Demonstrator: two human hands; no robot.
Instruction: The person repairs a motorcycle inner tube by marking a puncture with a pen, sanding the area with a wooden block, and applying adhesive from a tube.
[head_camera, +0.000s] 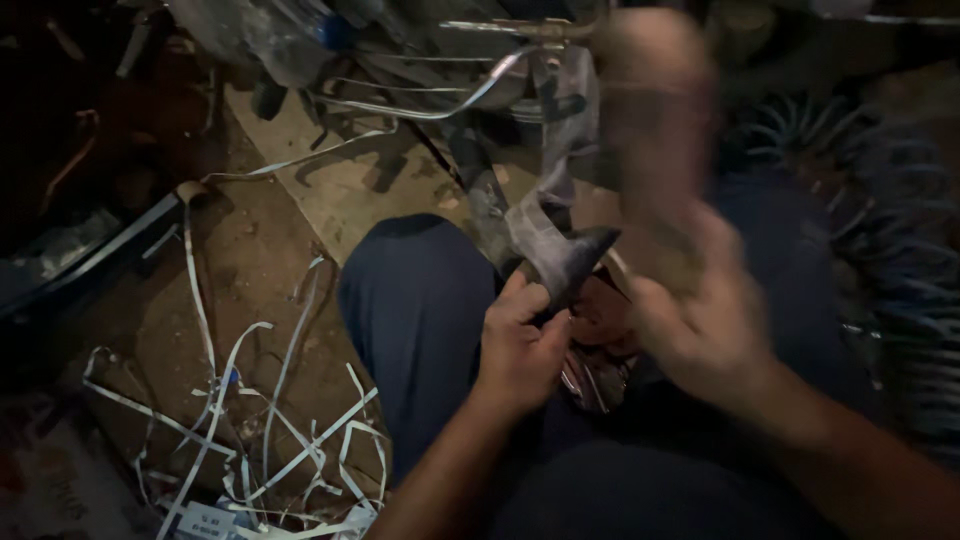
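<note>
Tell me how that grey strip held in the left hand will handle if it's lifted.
The grey strip probably flops: it bends and folds above the left hand. It looks thin and flat, so likely light. Its surface has a slight sheen, so it may slide through the fingers.
</note>
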